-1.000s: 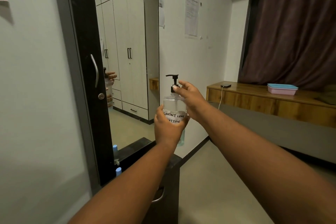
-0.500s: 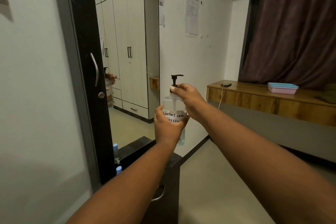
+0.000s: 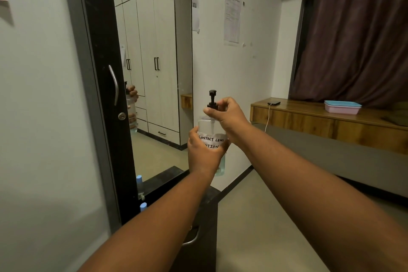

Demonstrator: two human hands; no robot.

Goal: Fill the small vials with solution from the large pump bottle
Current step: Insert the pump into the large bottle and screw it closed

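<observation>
I hold the clear pump bottle [image 3: 211, 127] upright in the air at chest height; its white label reads "CONTACT LENS" and clear liquid fills its lower part. My left hand [image 3: 204, 153] wraps the bottle's body from below. My right hand [image 3: 228, 115] pinches the black collar of the pump [image 3: 212, 99], whose nozzle points towards me. A small vial with a blue cap [image 3: 143, 207] stands on the black cabinet top at lower left, by the mirror's base; its reflection shows just above.
A tall mirror [image 3: 154, 73] in a black frame fills the left, over a black cabinet [image 3: 203, 227] with a metal handle. A wooden ledge [image 3: 320, 121] at right carries a phone [image 3: 274, 103] on a cable and a pink box with a blue lid [image 3: 342, 107].
The pump head has turned from pointing left to pointing towards me and stands taller above the collar, as my right hand's fingers moved round the collar. My left hand has kept its hold.
</observation>
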